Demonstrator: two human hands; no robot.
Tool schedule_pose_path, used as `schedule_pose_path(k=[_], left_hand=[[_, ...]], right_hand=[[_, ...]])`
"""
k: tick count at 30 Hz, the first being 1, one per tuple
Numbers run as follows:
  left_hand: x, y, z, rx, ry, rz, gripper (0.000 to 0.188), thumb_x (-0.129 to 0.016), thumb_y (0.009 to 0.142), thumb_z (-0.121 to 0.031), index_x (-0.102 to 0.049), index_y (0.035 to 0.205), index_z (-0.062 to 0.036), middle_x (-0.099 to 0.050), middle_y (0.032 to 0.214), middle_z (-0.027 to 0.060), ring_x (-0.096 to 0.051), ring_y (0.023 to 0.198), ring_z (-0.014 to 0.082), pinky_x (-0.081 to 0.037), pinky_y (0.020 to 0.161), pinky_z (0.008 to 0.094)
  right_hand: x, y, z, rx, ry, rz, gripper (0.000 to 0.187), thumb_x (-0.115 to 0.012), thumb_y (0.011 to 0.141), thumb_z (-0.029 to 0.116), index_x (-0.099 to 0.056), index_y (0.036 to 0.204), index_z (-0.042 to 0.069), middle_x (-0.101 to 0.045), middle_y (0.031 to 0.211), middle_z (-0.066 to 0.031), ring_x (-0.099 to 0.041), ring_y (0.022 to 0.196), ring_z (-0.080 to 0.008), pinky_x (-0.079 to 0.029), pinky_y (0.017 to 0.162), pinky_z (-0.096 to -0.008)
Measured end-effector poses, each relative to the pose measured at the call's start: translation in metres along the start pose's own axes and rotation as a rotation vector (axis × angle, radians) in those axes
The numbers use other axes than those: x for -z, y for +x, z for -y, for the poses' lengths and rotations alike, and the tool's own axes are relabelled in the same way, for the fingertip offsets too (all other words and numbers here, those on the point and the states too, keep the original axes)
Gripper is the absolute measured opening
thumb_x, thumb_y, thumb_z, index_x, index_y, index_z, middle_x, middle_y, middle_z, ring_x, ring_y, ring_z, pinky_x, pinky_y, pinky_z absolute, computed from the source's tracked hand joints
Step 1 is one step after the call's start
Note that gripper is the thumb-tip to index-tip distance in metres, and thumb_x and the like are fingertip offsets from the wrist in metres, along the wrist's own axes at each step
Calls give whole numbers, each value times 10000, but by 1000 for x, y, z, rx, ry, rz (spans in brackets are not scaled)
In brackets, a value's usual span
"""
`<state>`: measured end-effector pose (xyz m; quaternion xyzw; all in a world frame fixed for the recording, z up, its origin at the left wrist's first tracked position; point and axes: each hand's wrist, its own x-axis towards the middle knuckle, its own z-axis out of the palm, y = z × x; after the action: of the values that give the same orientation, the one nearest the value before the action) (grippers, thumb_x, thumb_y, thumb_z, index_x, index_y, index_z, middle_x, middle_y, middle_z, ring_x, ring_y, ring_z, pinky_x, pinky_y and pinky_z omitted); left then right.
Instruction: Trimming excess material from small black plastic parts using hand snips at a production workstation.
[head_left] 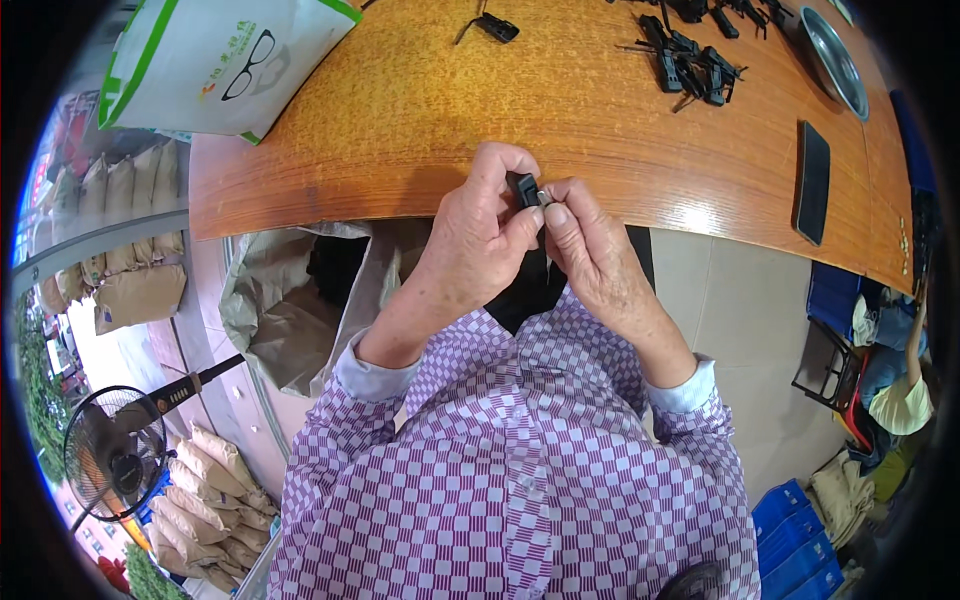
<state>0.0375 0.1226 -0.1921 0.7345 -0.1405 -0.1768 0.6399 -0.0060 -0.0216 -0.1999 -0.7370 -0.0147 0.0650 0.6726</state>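
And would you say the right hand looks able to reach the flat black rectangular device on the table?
Probably yes: no object shows between the right hand and the flat black rectangular device, though that hand seems busy at the small black piece and might have to leave it first.

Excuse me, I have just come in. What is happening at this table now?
A person sits at a wooden table, holding a small black piece in the left hand. The right hand pinches a tiny silvery bit right beside it; its exact kind is too small to tell. More black pieces lie farther back on the tabletop, near a metal dish.
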Motion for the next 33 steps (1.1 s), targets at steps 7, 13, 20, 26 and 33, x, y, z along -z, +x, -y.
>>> schedule_pose_path(k=[7,13,20,26,33], left_hand=[[-5,4,-1,26,187,32,337,-570,801,78,-394,1057,-51,-557,763,99,-590,661,169,-473,570,293],[-10,9,-1,28,306,46,325,-538,824,108,-378,1071,-28,-536,757,54,-524,628,71,-449,540,222],[-14,12,1,-142,590,4,366,-595,784,1,-401,1088,-64,-574,811,176,-608,711,361,-470,617,400],[-17,14,-3,-81,497,-36,353,-592,796,1,-410,1093,-57,-587,863,145,-608,665,297,-458,567,360],[2,13,-8,279,-967,131,253,-525,900,-109,-459,1141,-67,-578,891,55,-541,618,109,-384,522,204]], right_hand=[[7,-2,-5,8,-6,-2,216,-402,996,211,-501,1006,19,-422,616,6,-407,544,-72,-346,490,-235],[12,-2,-13,6,-21,-5,208,-402,996,212,-503,991,30,-412,616,2,-417,559,-74,-357,503,-237],[11,2,-28,-22,26,-35,137,-435,975,162,-491,976,37,-503,650,-124,-519,575,-248,-428,548,-333],[15,1,-12,-58,190,-111,164,-459,974,190,-503,983,33,-511,647,-58,-478,563,-128,-403,517,-268],[17,3,-11,-114,540,-111,198,-513,955,205,-502,1085,56,-505,696,13,-382,485,-22,-285,419,-176]])
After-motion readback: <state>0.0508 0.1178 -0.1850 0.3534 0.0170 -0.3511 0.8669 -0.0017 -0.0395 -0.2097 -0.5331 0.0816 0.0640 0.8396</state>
